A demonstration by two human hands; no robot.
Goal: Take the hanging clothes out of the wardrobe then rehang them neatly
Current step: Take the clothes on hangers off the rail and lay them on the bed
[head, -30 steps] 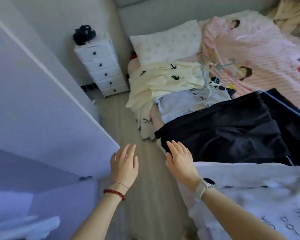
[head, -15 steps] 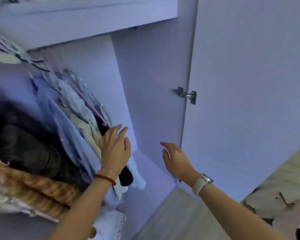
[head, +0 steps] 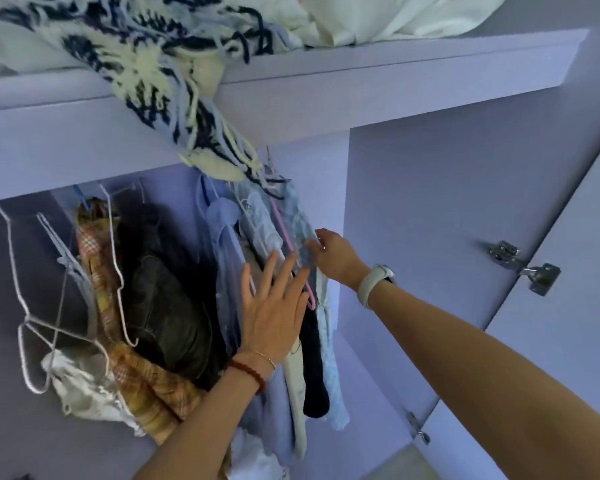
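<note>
While both arms reach up into the open wardrobe (head: 430, 209), the left hand (head: 274, 306) lies nearest, its fingers straight and spread, the palm laid flat against the hanging clothes (head: 257, 244) near their right end. A red bead bracelet (head: 248, 374) and a thin chain circle that wrist. Under the spread fingers hang a pale blue shirt (head: 227, 258), a cream garment (head: 297, 386) and a dark navy piece (head: 314, 368).

A little farther in and to the right, the right hand (head: 331, 256), with a white watch (head: 374, 284) on its wrist, reaches the outermost garment, a light blue patterned one (head: 300, 226); its fingertips are bent onto the cloth at the garment's upper edge, pinching it as far as the view shows. A pink hanger (head: 291, 251) runs down between the two hands.

Left of the left hand the rail carries a dark olive jacket (head: 167, 306), a yellow-orange plaid garment (head: 118, 323) and, farthest left, several bare white wire hangers (head: 59, 306) above a crumpled white cloth (head: 84, 386).

Beyond and above, the shelf (head: 395, 74) over the rail holds a cream and navy fringed knit (head: 146, 64), whose tassels spill over the edge onto the hanger hooks, and a white fabric heap (head: 378, 15). On the right, the open door (head: 586, 271) hangs on a metal hinge (head: 523, 266).
</note>
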